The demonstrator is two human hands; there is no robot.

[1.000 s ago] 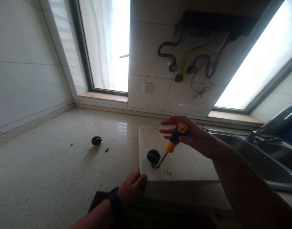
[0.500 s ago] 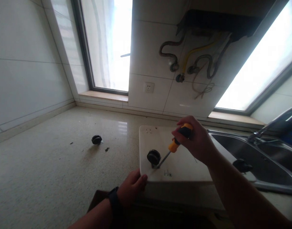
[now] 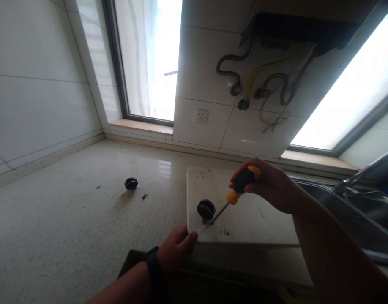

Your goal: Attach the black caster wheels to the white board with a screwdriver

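Observation:
In my right hand (image 3: 266, 183) is a screwdriver (image 3: 233, 196) with a yellow and black handle, held at a slant. Its shaft points down-left, and the tip meets the mounting plate of a black caster wheel (image 3: 206, 209). That caster stands on the near left corner of a white board (image 3: 244, 223), which lies flat on the counter. My left hand (image 3: 178, 245), with a black band on the wrist, grips the board's near left corner between thumb and fingers. Screw holes show at the far left corner of the board.
On the speckled counter (image 3: 70, 211) to the left lie a loose black caster (image 3: 131, 183) and small dark screws (image 3: 144, 197). A steel sink (image 3: 349, 211) with a faucet (image 3: 365, 171) is at the right. A wall socket (image 3: 201, 116) and hoses (image 3: 228, 59) are behind.
The view has shifted slightly. My right hand has turned a little on the screwdriver handle, and the tip stays at the caster plate. My left hand keeps its hold on the board corner.

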